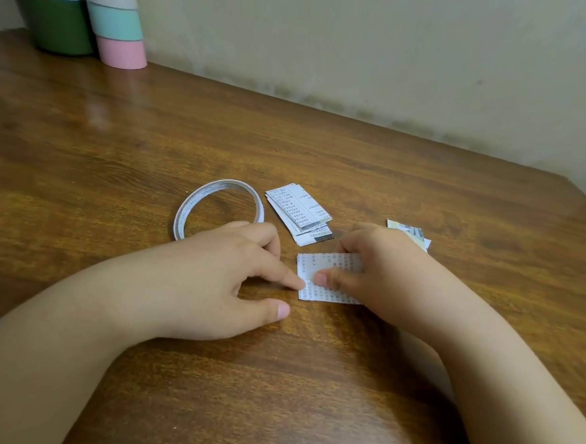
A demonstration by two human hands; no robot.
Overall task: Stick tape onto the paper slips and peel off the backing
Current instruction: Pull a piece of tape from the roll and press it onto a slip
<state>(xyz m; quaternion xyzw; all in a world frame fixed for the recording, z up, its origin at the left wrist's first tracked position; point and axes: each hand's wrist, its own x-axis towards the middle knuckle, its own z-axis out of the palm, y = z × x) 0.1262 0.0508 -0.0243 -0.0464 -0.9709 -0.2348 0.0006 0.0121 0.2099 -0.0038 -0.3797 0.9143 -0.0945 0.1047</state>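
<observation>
Paper slip [329, 279] lies flat on the wooden table [424, 182], near the front centre, between both hands. Left hand [212, 278] presses its index fingertip on the slip's left edge, thumb spread away on the wood, other fingers curled loosely, holding nothing. Right hand [374, 264] covers the slip's right part, thumb tip pressed down on the print; whether it pinches a backing strip I cannot tell.

Handling, as a judgement: slip is thin, very light, floppy, creases easily, slides on polished wood, so pin one edge and pick at a corner. Backing likely best lifted with a nail at an end.

Tape roll [217, 207], thin ring with little left on it, lies flat just behind the left hand. Stack of slips [299, 212] sits behind the worked slip; a smaller pile [411, 232] shows behind the right hand.

Writing: slips carry small printed characters, too small to read. Ring's inner print unreadable. Far-left tubes [118, 22]: one label shows "Va", rest cut off.
</observation>
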